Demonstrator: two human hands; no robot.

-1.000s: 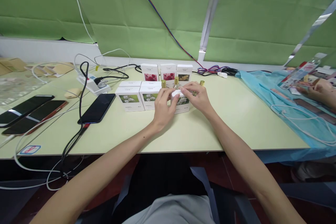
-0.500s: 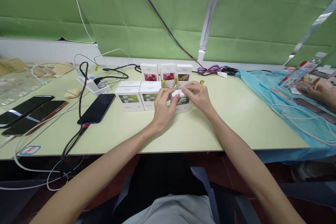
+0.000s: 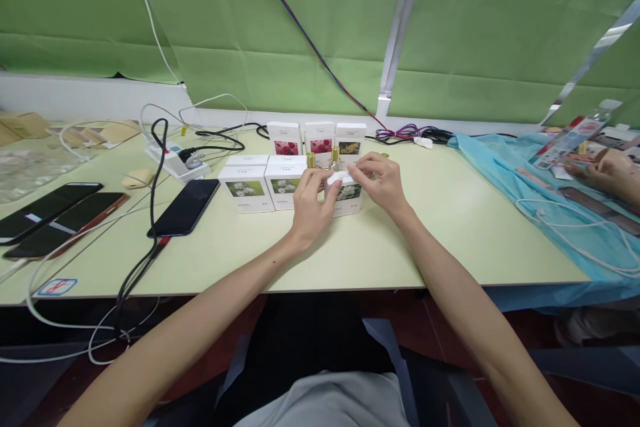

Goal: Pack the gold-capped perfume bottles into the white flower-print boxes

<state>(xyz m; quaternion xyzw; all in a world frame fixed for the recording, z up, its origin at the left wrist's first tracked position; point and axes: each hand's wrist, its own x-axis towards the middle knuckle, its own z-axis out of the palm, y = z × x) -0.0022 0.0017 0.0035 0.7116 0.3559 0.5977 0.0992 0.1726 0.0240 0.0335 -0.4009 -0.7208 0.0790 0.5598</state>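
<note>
A small white box [image 3: 346, 205] with a white-flower picture stands upright on the table. My left hand [image 3: 314, 203] is closed round its left side, with the thumb at the upper front edge. My right hand [image 3: 381, 181] has its fingers closed at the top right corner of the same box. Behind the hands stand gold-capped bottles [image 3: 335, 155], partly hidden. Left of my left hand, several white boxes [image 3: 249, 197] with flower pictures stand side by side. A back row of white boxes [image 3: 320, 137] shows red and yellow flower pictures.
On the left lie a phone [image 3: 184, 208], more phones [image 3: 65, 223], a power strip [image 3: 176, 163] and loose cables. Bundled wires [image 3: 415, 132] lie along the back wall. At right, a blue cloth [image 3: 493, 163] bears a plastic bottle [image 3: 575, 133], near another person's hand [image 3: 607, 173].
My right hand has shifted very slightly to the right and covers more of the gold cap behind it. My left hand and the boxes stay in place.
</note>
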